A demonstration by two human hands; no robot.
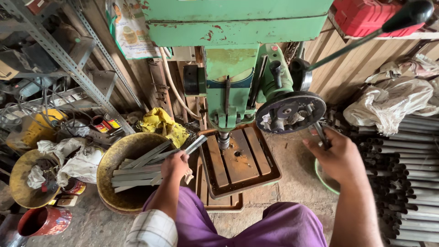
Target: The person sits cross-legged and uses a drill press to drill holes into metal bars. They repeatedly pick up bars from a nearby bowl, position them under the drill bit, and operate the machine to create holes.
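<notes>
My left grip (175, 163) closes on a flat grey metal strip (195, 144), hiding its lower end; it points toward two o'clock. My right grip (337, 158) wraps the thin steel feed handle (321, 134), which is partly covered.

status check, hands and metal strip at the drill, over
Left hand gripping flat metal strip beside drill table. Right hand on feed lever. Nothing under drill bit.

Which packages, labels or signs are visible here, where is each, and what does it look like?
Printed sack: hanging top left of the drill press, white with green edging and pictures.
Small tins: on the floor beneath the shelving, round, red and yellow labels.
Red case: shelf at top right, boxy plastic.
</notes>
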